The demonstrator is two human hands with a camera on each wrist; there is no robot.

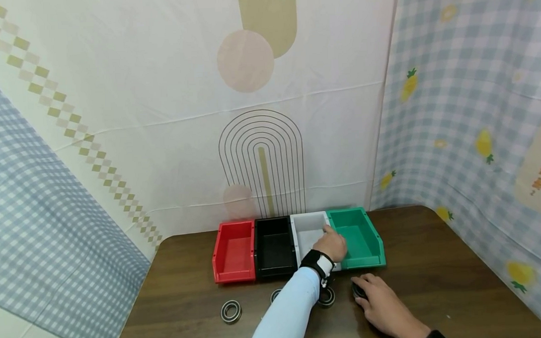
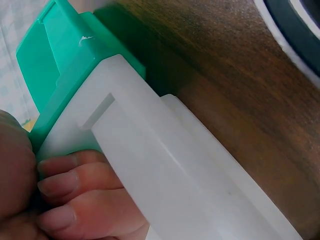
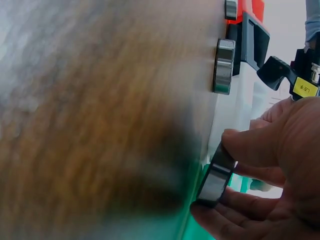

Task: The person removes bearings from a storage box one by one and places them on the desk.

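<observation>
My right hand [image 1: 384, 304] pinches a ball bearing [image 1: 358, 291] between thumb and fingers. In the right wrist view this bearing [image 3: 216, 177] is tilted, its shiny outer rim facing the camera. My left hand [image 1: 330, 244] is over the white bin [image 1: 305, 232], near its wall beside the green bin [image 1: 355, 235]. The index finger points toward the back, while the left wrist view shows the other fingers [image 2: 82, 182] curled behind the bin's front lip, with nothing visible in them. Another bearing [image 1: 327, 297] lies just below the left wrist.
A red bin [image 1: 234, 255] and a black bin [image 1: 275, 248] complete the row along the table's back. One bearing [image 1: 231, 312] lies in front of the red bin. A further bearing [image 1: 275, 294] is partly hidden by the left sleeve [image 1: 286, 307]. Cloth hangs behind the table [image 1: 176, 281].
</observation>
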